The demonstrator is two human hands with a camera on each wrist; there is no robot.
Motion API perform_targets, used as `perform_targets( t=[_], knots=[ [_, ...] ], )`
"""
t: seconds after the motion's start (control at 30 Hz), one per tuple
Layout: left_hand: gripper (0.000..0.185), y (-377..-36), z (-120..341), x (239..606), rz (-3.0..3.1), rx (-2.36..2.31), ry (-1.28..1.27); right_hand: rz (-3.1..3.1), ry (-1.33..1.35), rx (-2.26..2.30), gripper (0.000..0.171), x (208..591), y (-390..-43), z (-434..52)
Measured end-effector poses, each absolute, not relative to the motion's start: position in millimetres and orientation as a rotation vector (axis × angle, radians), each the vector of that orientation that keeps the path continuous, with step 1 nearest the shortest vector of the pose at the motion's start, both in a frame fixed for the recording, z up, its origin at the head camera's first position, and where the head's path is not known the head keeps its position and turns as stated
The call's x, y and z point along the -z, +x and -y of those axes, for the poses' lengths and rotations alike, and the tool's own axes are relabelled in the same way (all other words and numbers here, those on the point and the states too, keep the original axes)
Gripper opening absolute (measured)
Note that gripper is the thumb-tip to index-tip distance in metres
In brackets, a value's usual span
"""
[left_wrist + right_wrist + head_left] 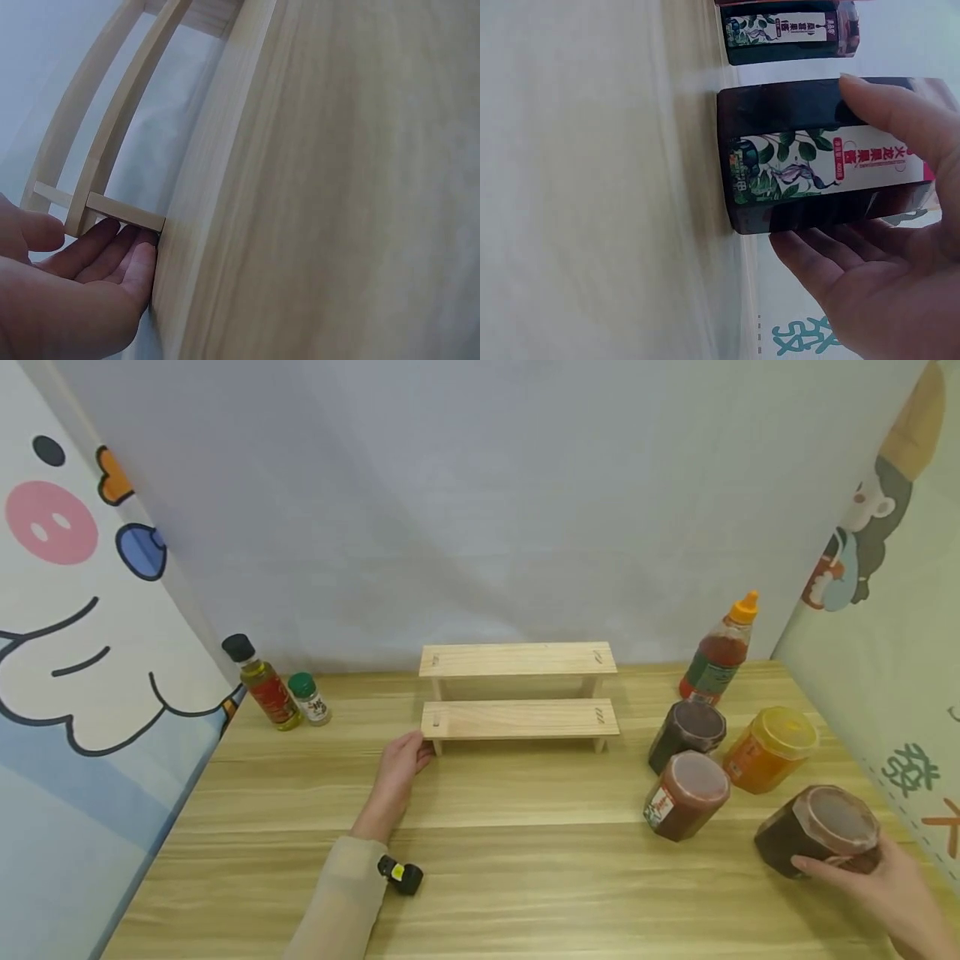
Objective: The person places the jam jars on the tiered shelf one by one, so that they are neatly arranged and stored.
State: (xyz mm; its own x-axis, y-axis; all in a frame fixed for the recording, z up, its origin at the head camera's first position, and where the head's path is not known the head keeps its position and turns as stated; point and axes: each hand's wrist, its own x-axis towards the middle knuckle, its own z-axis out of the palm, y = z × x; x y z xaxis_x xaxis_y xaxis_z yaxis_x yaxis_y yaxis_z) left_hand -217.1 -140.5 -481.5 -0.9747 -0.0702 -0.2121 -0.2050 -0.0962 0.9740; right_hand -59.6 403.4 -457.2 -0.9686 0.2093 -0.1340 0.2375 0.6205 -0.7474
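A two-step wooden shelf (517, 720) stands against the back wall. My left hand (397, 774) grips the left end of its lower step; in the left wrist view, the thumb is at the board's edge and the fingers (105, 251) curl in by the leg. At the right, my right hand (888, 885) holds a dark jam jar (806, 831) upright, thumb on one side and fingers on the other. Its white label (802, 166) shows leaves and a bird. Whether the jar's base touches the table cannot be told.
Left of the held jar are a reddish-brown jar (686, 797), a dark jar (682, 735) and an amber jar (768, 752). Behind them stands a red sauce bottle (718, 652). An oil bottle (272, 689) and a green-capped shaker (309, 700) stand at the back left.
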Motion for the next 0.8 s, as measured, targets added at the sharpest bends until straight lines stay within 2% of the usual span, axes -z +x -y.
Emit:
perform_targets(
  t=[0.33, 0.6, 0.8],
  knots=[
    [0.042, -215.8, 140.6, 480.6, -2.059, -2.234, -0.290, -2.783, 0.331, 1.400, 0.069, 467.4, -60.9, -409.2],
    [0.042, -215.1, 141.4, 480.5, -2.077, -2.228, -0.289, -2.849, 0.470, 1.321, 0.064, 465.0, -64.7, -401.6],
    [0.042, -215.7, 139.5, 481.1, -2.077, -2.234, -0.275, -2.901, 0.549, 1.360, 0.046, 458.9, -62.0, -391.1]
  ],
)
